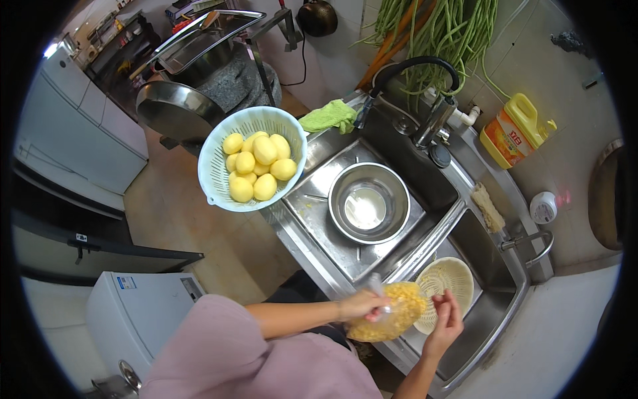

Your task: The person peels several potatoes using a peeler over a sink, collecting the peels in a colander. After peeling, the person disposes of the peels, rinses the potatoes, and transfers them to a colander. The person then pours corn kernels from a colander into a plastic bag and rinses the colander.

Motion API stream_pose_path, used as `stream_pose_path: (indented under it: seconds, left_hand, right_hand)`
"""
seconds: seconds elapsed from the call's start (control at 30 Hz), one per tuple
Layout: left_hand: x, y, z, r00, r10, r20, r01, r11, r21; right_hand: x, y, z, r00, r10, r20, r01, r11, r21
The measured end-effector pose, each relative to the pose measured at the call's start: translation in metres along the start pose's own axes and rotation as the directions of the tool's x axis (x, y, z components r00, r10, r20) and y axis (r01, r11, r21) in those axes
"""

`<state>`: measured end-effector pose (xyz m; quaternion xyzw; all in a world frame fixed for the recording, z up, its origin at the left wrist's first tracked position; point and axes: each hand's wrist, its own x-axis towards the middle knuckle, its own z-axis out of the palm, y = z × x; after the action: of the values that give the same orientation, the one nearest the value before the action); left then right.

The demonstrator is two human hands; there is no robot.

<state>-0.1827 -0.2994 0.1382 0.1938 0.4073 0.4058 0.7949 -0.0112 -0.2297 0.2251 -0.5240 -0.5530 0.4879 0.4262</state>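
My left hand [366,304] grips the gathered neck of a clear plastic bag of yellow corn kernels [384,319]. The bag is slightly blurred and hangs over the front edge of the sink. Close by on its right, my right hand [445,321] is raised with bent fingers. Whether those fingers pinch anything is unclear. Under them a cream plastic colander [458,272] sits in the right-hand sink basin [461,349], partly hidden by the bag. Yellowish bits cling to its inside.
In the larger basin stands a steel bowl [369,169]. Peeled potatoes [264,149] fill a light blue colander [212,169] at the left edge. Around the sink are a black-hosed faucet [418,61], a green cloth [329,117], a yellow detergent jug [513,132] and hanging long beans [448,40].
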Motion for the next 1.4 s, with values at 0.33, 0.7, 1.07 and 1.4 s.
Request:
stream_pose_path:
  seconds: [0.33,0.7,1.07,1.4]
  left_hand:
    - [-0.186,0.027,-0.071,0.742,0.151,-0.653,-0.332,0.929,-0.163]
    - [-0.331,-0.051,-0.168,0.135,0.023,-0.991,-0.677,0.732,-0.076]
    - [-0.359,-0.105,-0.261,0.199,-0.288,-0.937,-0.796,0.51,-0.326]
    - [-0.338,-0.11,-0.288,0.172,-0.428,-0.887,-0.858,0.377,-0.348]
  right_hand:
    - [0.085,0.142,0.139,0.817,0.031,0.577,0.345,0.775,-0.53]
    - [0.132,0.214,0.211,0.702,-0.02,0.712,0.64,0.456,-0.618]
    - [0.182,0.158,0.124,0.904,0.207,0.373,-0.423,0.324,0.846]
    - [0.158,0.118,0.216,0.934,0.195,0.298,-0.206,0.979,0.006]
